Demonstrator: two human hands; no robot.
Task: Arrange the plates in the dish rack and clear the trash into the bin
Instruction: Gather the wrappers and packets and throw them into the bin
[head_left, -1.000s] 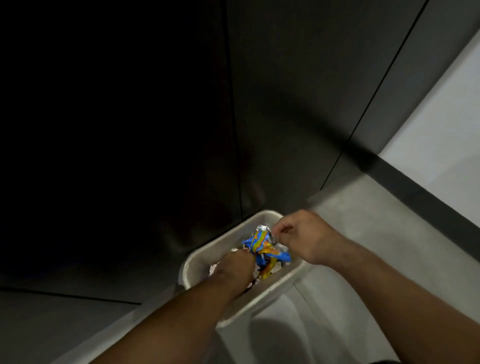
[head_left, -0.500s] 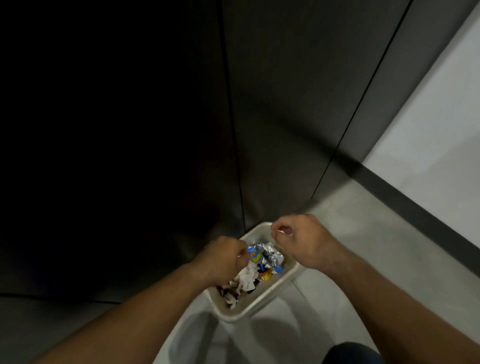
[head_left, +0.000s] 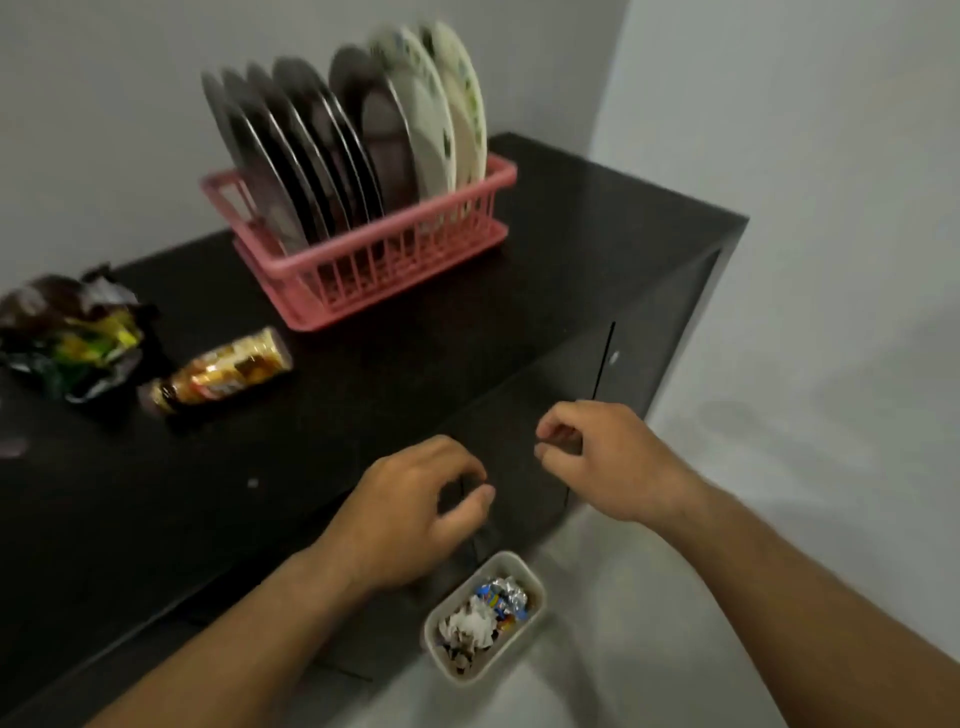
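Head view: bin (head_left: 514, 644) lies below both hands (head_left: 410, 512).

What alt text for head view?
The left hand and right hand, empty and loosely curled, hover above a bin of crumpled trash on the floor. On the dark cabinet, a pink dish rack holds a row of plates; a bottle and crumpled wrapper lie left of it.

Pink plastic rack (head_left: 363, 270); glossy, seemingly metal plates (head_left: 291, 150); crinkled foil wrappers (head_left: 72, 332); matt dark cabinet (head_left: 363, 384).
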